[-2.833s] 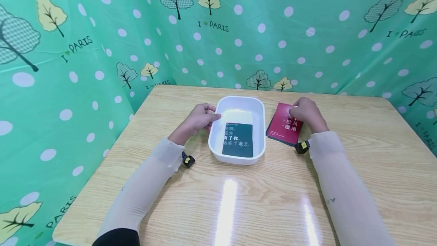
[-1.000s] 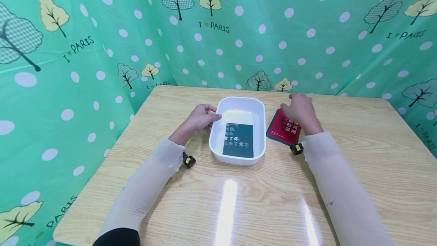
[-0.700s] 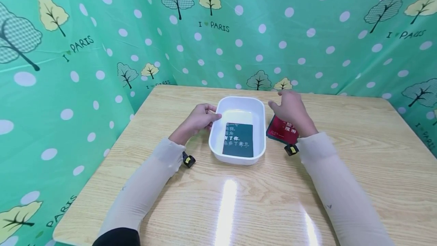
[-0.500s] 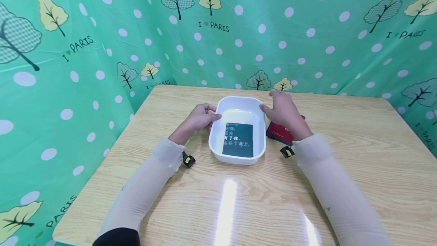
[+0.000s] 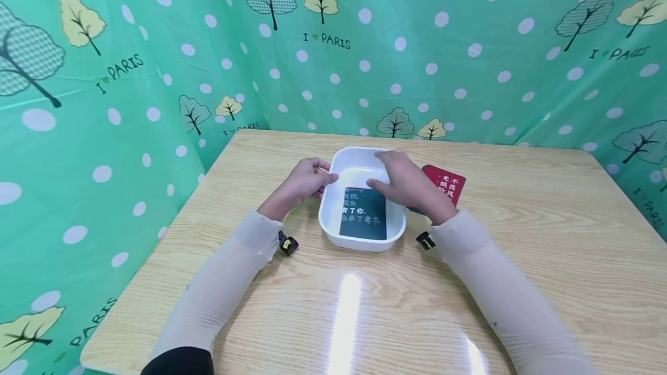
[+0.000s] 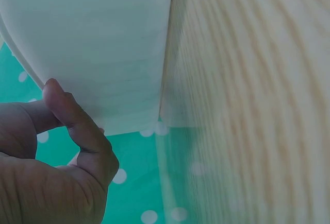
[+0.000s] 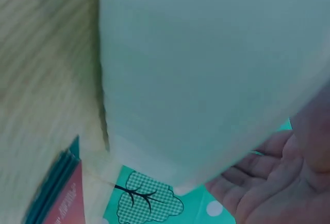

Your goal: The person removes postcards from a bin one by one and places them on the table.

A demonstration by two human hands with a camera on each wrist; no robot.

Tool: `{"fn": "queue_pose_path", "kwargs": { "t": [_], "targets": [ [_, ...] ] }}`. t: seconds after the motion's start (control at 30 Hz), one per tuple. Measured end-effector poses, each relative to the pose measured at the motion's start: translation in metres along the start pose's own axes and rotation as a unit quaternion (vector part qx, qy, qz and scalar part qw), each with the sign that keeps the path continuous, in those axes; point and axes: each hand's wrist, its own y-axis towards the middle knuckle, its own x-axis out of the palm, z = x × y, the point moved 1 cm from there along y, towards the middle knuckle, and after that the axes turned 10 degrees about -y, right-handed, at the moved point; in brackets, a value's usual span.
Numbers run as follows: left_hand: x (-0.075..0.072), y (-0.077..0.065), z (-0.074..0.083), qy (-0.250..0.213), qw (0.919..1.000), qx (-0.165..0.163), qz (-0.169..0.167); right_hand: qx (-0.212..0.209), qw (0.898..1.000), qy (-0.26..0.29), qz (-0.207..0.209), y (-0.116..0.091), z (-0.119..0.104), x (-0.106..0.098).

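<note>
A white plastic basin stands on the table with a dark green printed card lying flat inside. My left hand pinches the basin's left rim, thumb over the top and fingers outside; the left wrist view shows the basin's outer wall beside the fingers. Across the right rim reaches my right hand, thumb and fingers spread over the far inside of the basin, nothing held. The stack of cards with a red one on top lies right of the basin, partly hidden by the right forearm.
The wooden table extends around the basin, its back edge near a green curtain with dots and trees. In the right wrist view, the side of the card stack shows several dark green edges beneath red.
My right hand has left the red cards and moved left, over the basin's rim to above its inside. The red top card sits back on the stack. The left hand keeps its grip.
</note>
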Motion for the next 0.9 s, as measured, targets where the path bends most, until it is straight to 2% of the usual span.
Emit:
{"fn": "queue_pose_path", "kwargs": {
  "t": [0.17, 0.3, 0.63, 0.67, 0.9],
  "targets": [
    [-0.001, 0.000, 0.000, 0.001, 1.0000, -0.001, -0.001, -0.040, 0.997, 0.005, -0.058, 0.001, -0.003, 0.009],
    [-0.001, -0.001, 0.001, -0.001, 1.0000, -0.002, -0.004, -0.046, 0.995, 0.000, -0.093, 0.001, -0.006, 0.015],
    [-0.001, 0.000, 0.002, 0.002, 1.0000, -0.003, -0.007, -0.044, 0.988, -0.064, -0.136, -0.001, -0.008, 0.021],
    [0.000, -0.003, 0.005, 0.004, 0.9999, -0.007, -0.009, -0.046, 0.987, -0.072, -0.138, -0.001, -0.009, 0.021],
    [-0.003, 0.002, -0.001, 0.001, 1.0000, -0.003, -0.006, -0.060, 0.980, -0.127, -0.141, -0.001, -0.010, 0.026]
  ]
}}
